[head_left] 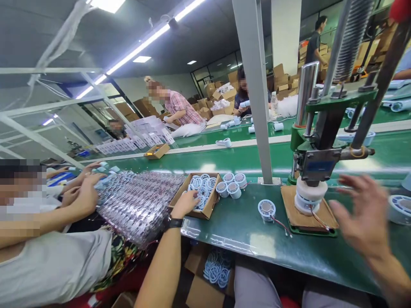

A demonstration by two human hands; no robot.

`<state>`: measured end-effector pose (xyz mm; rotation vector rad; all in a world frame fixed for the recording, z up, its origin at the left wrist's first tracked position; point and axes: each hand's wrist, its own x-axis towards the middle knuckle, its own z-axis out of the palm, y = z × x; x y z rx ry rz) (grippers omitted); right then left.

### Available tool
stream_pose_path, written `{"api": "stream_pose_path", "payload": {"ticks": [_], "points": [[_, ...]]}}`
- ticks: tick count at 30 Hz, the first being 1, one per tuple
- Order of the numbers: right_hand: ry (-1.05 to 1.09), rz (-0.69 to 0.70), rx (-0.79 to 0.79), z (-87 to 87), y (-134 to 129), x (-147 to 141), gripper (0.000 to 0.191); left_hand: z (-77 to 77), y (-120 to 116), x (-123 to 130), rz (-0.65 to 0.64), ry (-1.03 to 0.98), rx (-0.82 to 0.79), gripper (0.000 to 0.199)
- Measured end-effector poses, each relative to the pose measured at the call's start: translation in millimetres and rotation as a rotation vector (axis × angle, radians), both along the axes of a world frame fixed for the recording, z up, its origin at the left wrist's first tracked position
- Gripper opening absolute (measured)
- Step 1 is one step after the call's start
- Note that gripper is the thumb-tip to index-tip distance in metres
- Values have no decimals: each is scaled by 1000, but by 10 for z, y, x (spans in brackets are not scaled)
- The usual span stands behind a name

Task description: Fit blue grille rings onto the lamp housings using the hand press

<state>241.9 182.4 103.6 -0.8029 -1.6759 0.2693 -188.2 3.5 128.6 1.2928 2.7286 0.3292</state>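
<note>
Head-worn view, tilted, forward-down over workbench (231, 229)

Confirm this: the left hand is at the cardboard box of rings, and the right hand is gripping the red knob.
Not quite: the head view shows the right hand open beside the press, well below the red knob.

A strip light (138, 49) at eleven o'clock burns white against the dim ceiling (128, 30), glare whitens the shiny plastic packaging (141, 207) at eight and green benchtop (240, 235) at five, and the right hand (364, 209) at four is blurred.
</note>
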Motion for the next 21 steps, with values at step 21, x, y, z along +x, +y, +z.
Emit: {"api": "stream_pose_path", "payload": {"ticks": [21], "points": [[-806,-213,137,-418,245,770,36,-886,-171,1474,-518,-209,399,60]]}}
